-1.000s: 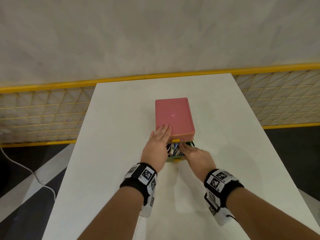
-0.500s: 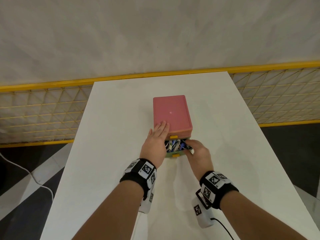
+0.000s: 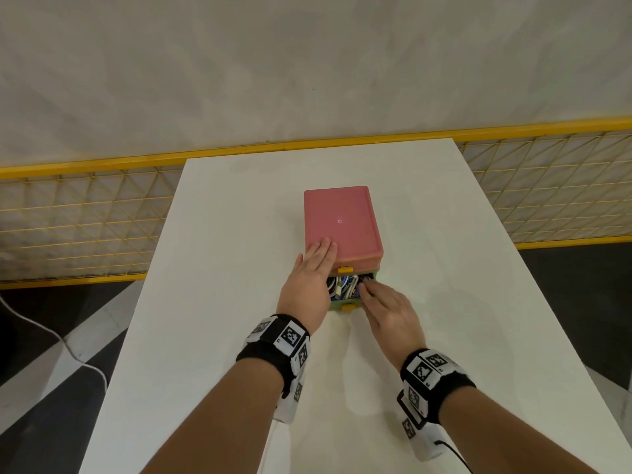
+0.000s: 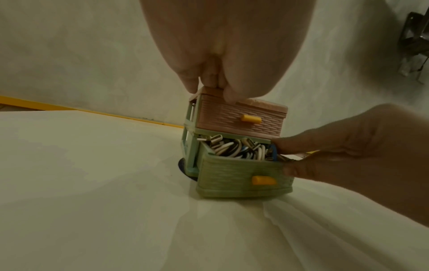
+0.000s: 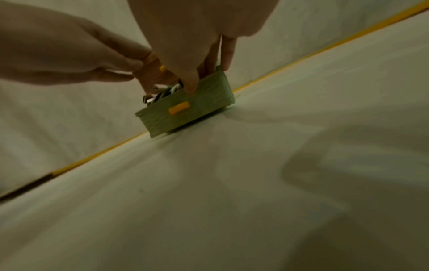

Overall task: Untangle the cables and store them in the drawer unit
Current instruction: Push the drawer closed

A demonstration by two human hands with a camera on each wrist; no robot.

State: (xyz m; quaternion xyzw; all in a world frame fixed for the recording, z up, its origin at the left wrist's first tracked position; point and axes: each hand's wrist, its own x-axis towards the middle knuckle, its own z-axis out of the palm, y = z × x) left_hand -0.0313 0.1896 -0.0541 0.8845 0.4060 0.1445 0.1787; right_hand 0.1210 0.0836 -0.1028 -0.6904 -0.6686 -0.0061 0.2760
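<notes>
Left hand (image 3: 309, 278): fingers straight and flat on the near left corner of the drawer unit's (image 3: 342, 224) pink top.
Cables (image 4: 236, 148): heaped in the pulled-out green drawer (image 4: 243, 179), between the two hands.
Right hand (image 3: 390, 309): fingers extended, relaxed, fingertips at the drawer's right rim, touching the cables; nothing gripped.
Bench (image 3: 212, 302): white, carries the unit mid-surface.

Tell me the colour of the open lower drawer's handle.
Yellow-orange handle on the green drawer, clearest in the left wrist view.
</notes>
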